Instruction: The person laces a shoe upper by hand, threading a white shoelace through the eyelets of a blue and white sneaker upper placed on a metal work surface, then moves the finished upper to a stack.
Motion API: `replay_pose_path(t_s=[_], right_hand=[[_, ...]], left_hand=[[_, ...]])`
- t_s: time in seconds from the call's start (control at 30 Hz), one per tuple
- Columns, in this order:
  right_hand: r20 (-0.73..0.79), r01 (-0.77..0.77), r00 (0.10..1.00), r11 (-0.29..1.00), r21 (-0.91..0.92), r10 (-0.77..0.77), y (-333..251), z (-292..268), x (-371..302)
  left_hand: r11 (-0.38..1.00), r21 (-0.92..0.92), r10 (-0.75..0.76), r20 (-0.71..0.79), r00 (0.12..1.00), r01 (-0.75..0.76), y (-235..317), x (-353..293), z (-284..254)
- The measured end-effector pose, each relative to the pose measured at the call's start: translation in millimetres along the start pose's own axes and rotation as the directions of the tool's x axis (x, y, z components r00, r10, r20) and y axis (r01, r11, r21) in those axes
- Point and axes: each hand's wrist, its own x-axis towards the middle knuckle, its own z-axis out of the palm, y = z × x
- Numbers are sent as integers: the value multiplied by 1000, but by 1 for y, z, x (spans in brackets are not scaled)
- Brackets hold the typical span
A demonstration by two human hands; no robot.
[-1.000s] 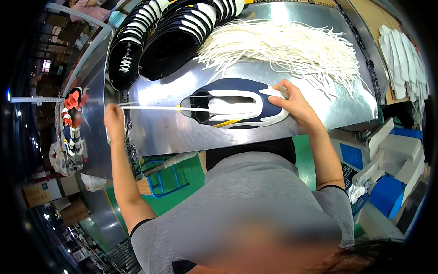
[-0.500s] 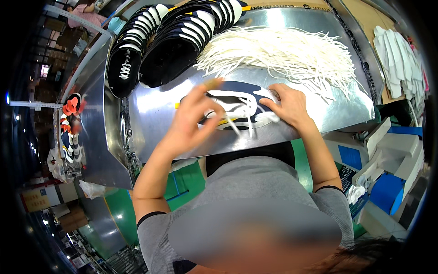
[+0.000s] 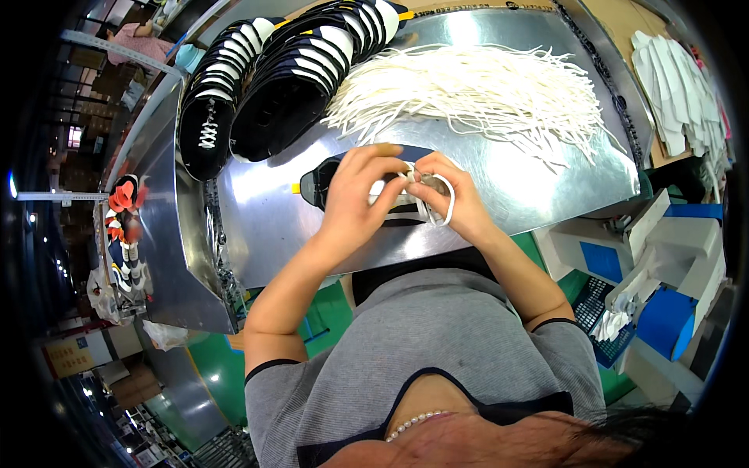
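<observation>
A navy, black and white shoe upper (image 3: 314, 186) lies flat on the metal table, with a yellow tab at its left end. Above it my two hands meet at a white shoelace (image 3: 450, 204), which loops out beside the right fingers. My left hand (image 3: 360, 191) is closed, its thumb and forefinger pinching the lace near the upper's middle. Thumb and bent fingers of my right hand (image 3: 456, 191) are also closed on the lace. Much of the upper, including most of its eyelet area, is hidden under the hands.
A heap of loose white laces (image 3: 468, 93) lies across the back of the table (image 3: 546, 203). Stacked shoe uppers (image 3: 292, 93) stand at the back left. White cut pieces (image 3: 663, 90) rest at the far right, above a white and blue machine (image 3: 663, 273).
My left hand has moved right and my right hand left, so they now meet over the upper. Both fingers now pinch the lace, which has been drawn into a loop.
</observation>
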Motion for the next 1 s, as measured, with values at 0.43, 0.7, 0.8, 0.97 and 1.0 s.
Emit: replay_pose_path(t_s=[0.43,0.7,0.8,0.97,1.0], right_hand=[[-112,-309,944,950,35,311,20,8,3],[-91,-188,982,875,-446,165,10,9,-4],[-97,-201,980,854,-481,175,5,13,-1],[-117,-170,985,843,-510,128,5,17,-4],[-99,-165,986,813,-559,132,3,19,-2]], left_hand=[[80,-410,-616,696,369,908,-53,-20,20],[548,-593,-667,117,736,590,-15,-39,39],[565,-577,-661,112,742,590,-16,-41,37],[588,-423,-695,171,698,689,-24,-45,35],[580,-431,-705,159,691,691,-24,-45,35]])
